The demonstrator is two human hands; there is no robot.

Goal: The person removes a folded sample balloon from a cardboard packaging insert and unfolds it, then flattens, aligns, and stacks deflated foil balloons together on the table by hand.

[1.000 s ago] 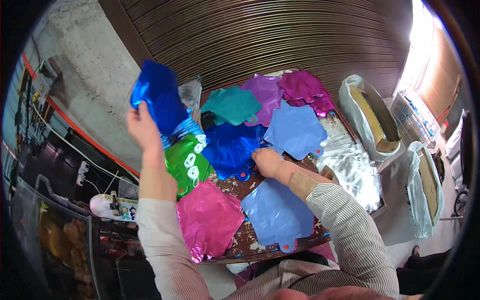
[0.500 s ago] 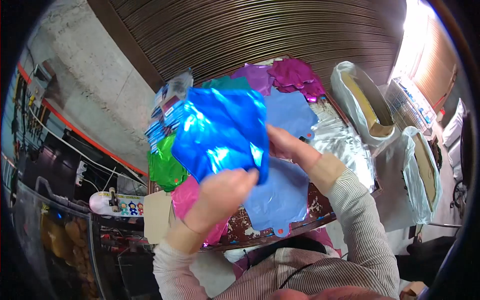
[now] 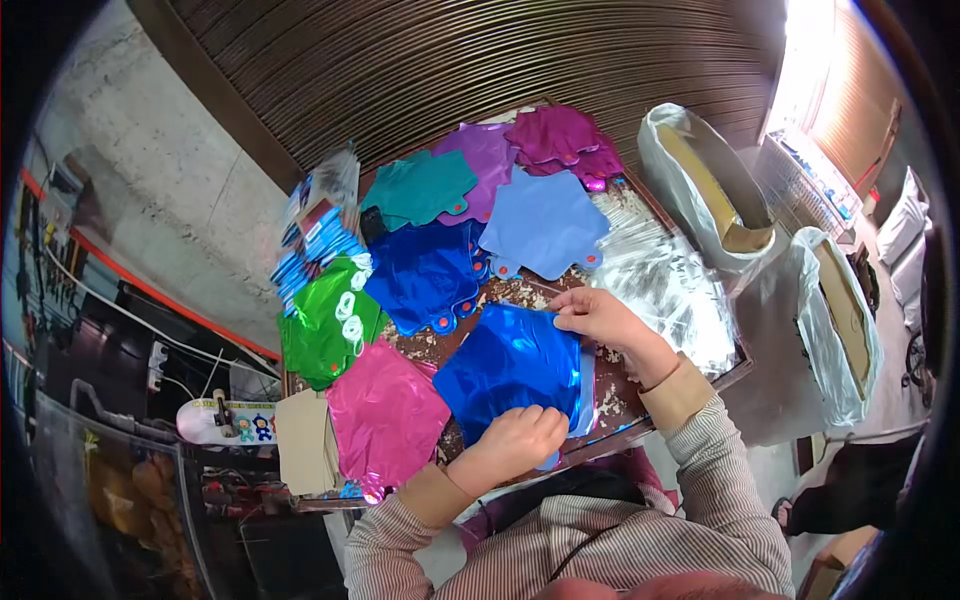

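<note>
A shiny blue foil balloon (image 3: pixel 510 365), flat and uninflated, lies at the near middle of the table on top of a pale blue one, of which a strip shows at the right. My left hand (image 3: pixel 520 440) has its fingers curled on the balloon's near edge. At its upper right edge, my right hand (image 3: pixel 600 320) pinches the foil between thumb and fingers. Behind it lies a pile of dark blue foil balloons (image 3: pixel 420 275), and a pale blue foil balloon (image 3: pixel 545 222) rests further right. A pink foil balloon (image 3: pixel 385 415) sits left of my left hand.
Green foil (image 3: pixel 315 335) with white ribbon coils (image 3: pixel 348 305), teal (image 3: pixel 420 188), purple (image 3: pixel 475 165) and magenta foil (image 3: pixel 560 138) lie around the worn table (image 3: pixel 610 400). Clear plastic sleeves (image 3: pixel 665 290) cover its right side. Two white bags (image 3: pixel 690 190) stand beyond, and a shutter (image 3: pixel 480 60) behind.
The blue foil balloon has come down from the raised position onto the table. Both hands have lowered with it, and the dark blue pile behind is now uncovered.
</note>
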